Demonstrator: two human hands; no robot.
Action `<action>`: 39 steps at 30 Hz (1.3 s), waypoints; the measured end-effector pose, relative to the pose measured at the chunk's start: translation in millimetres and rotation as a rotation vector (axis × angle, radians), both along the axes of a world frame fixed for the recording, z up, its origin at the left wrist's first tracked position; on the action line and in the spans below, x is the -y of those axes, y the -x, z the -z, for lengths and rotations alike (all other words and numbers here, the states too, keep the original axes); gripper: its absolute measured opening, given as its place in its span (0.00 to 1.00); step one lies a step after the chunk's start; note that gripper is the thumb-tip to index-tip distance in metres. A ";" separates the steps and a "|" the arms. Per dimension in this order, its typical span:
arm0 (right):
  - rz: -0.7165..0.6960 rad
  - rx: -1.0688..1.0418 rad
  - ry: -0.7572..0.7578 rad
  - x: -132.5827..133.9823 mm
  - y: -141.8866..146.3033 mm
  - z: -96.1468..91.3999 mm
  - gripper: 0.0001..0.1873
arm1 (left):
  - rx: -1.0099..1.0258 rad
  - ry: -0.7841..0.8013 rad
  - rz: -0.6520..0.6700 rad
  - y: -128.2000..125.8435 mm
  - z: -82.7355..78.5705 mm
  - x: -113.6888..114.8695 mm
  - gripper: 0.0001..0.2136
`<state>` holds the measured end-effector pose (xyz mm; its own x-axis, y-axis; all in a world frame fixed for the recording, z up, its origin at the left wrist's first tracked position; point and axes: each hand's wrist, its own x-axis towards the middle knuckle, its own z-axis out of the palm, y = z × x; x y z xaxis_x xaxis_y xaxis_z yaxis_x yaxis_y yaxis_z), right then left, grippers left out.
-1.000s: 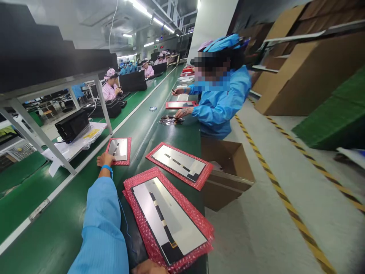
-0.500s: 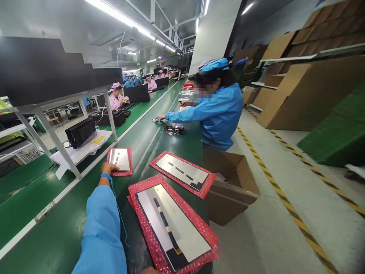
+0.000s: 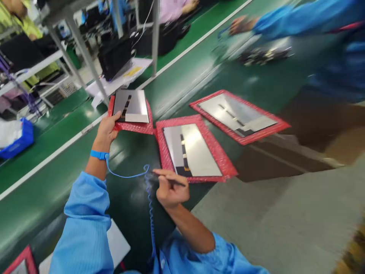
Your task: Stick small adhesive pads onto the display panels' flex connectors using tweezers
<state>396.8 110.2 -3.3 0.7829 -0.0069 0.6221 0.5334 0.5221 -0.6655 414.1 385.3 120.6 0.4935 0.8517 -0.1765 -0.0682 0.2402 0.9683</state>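
Observation:
My left hand (image 3: 107,128) grips the near corner of a small grey panel on a red bubble-wrap sheet (image 3: 131,108) lying on the green belt. A blue wrist strap (image 3: 99,155) with a coiled cord (image 3: 149,205) circles that wrist. My right hand (image 3: 171,188) is closed in a pinch on a thin dark pen-like tool (image 3: 173,181), just below the near edge of a larger red-wrapped panel (image 3: 191,150). A third red-wrapped panel (image 3: 239,116) lies further right on the belt.
A co-worker's hand and blue sleeve (image 3: 273,21) reach over the belt at the top right, beside a pile of small dark parts (image 3: 264,55). A metal shelf frame (image 3: 85,61) holds a black device (image 3: 115,57). A blue bin (image 3: 17,139) stands at the left. Grey floor lies right.
The camera has tilted sharply down. My left hand has closed on the small panel's corner. My right hand has come into view holding a thin tool by the large panel.

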 end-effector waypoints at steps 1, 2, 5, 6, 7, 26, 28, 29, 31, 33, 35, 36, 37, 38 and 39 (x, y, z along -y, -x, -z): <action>0.010 -0.025 -0.025 2.4 -1.2 2.9 0.10 | 0.014 0.001 -0.030 30.3 3.1 18.7 0.12; 0.029 -0.048 -0.051 4.6 -2.7 4.8 0.11 | 0.020 0.004 -0.056 59.8 6.5 39.5 0.10; 0.096 -0.126 -0.100 11.8 -8.9 4.5 0.12 | 0.030 0.029 -0.141 134.9 20.9 106.2 0.10; 0.125 -0.149 -0.122 14.7 -11.2 2.6 0.13 | 0.032 0.043 -0.171 153.8 27.8 127.7 0.11; 0.148 -0.174 -0.149 17.9 -13.2 -0.1 0.15 | 0.033 0.061 -0.201 169.2 35.8 147.9 0.13; -0.940 -0.437 0.460 13.0 -16.1 6.1 0.31 | -0.424 0.198 -0.064 214.9 100.3 291.6 0.06; -1.050 -0.440 0.523 9.3 -18.5 3.4 0.31 | -0.529 0.152 -0.076 216.4 99.6 294.8 0.04; -1.102 -0.429 0.553 7.6 -20.0 2.3 0.30 | -0.582 0.118 -0.087 216.9 98.1 296.7 0.05; -1.180 -0.381 0.612 4.5 -23.8 1.1 0.28 | -0.731 -0.011 -0.117 217.3 94.1 301.8 0.06; -1.204 -0.326 0.680 2.7 -27.8 0.7 0.23 | -0.907 -0.263 -0.185 216.1 92.1 309.1 0.13; -1.178 -0.291 0.755 2.3 -31.2 0.2 0.17 | -0.987 -0.585 -0.235 213.0 94.8 317.6 0.19; -1.163 -0.286 0.791 2.6 -32.5 -0.4 0.16 | -0.969 -0.712 -0.231 210.9 98.0 321.7 0.20; -1.161 -0.280 0.819 3.2 -33.6 -1.2 0.16 | -0.935 -0.811 -0.202 208.6 102.2 325.4 0.21; -1.165 -0.274 0.827 4.0 -34.5 -2.1 0.16 | -0.905 -0.872 -0.158 206.4 106.9 328.4 0.22; -1.168 -0.265 0.823 4.8 -35.2 -2.9 0.17 | -0.887 -0.897 -0.113 204.4 111.5 330.7 0.23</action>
